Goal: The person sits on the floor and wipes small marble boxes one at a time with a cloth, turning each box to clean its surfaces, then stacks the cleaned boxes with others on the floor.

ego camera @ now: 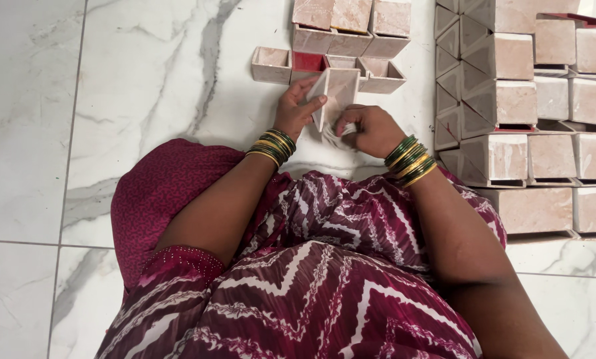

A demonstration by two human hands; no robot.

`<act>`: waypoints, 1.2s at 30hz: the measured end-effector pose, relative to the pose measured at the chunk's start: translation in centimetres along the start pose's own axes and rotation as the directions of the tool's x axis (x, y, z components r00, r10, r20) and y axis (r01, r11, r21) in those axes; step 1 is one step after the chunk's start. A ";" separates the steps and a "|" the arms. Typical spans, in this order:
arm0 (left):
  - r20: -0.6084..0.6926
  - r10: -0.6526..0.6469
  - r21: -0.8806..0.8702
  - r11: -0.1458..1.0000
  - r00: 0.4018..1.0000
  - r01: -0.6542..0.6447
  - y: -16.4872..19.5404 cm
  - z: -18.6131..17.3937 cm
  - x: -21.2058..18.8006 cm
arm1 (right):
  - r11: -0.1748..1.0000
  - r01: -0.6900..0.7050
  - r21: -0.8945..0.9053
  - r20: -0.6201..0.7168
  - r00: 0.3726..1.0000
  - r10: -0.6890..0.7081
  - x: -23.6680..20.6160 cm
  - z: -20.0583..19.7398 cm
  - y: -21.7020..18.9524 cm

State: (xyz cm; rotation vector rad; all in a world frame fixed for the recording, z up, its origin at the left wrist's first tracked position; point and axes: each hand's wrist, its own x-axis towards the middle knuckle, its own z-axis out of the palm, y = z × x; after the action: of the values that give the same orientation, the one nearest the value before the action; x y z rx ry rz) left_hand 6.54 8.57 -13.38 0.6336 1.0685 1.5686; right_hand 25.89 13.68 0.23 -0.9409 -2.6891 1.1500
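I sit on a marble floor. My left hand (297, 110) grips the left flap of a small pinkish cardboard box (338, 90) held upright in front of me. On the right of that box my right hand (371, 129) is closed on its lower edge and on a bit of crumpled whitish paper or film (334, 136). Both wrists carry green and gold bangles.
Several small open boxes (271, 64) with pink and red insides lie in rows just beyond my hands. A large stack of closed pinkish boxes (517, 100) fills the right side. My maroon patterned clothing (311, 266) covers the lower part of the view. White marble floor (112, 80) stretches left.
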 end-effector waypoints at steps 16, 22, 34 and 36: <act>0.356 0.366 0.691 0.517 0.860 -0.505 -4.9 -3.2 0.4 | 0.819 0.097 0.565 -0.350 0.928 0.131 0.0 -1.9 3.7; -0.144 -0.424 0.176 0.878 0.894 0.445 -2.0 -0.7 0.5 | 0.903 0.297 0.312 -0.301 0.932 -0.202 -0.5 -0.8 0.4; -0.067 -0.410 -0.122 0.908 0.909 0.401 -1.3 -0.7 0.5 | 0.877 -0.176 0.447 -0.132 0.957 0.260 -0.8 -2.3 4.2; -0.164 -0.472 0.049 0.873 0.866 0.485 -1.3 -0.6 0.5 | 0.865 -0.104 0.490 -0.202 0.952 0.229 -0.4 -2.4 5.0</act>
State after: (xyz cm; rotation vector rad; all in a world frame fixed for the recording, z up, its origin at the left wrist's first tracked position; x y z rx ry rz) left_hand 6.55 8.84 -14.89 0.2762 1.2979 1.1465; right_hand 29.46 17.62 -1.32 -1.1493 -2.0122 1.5088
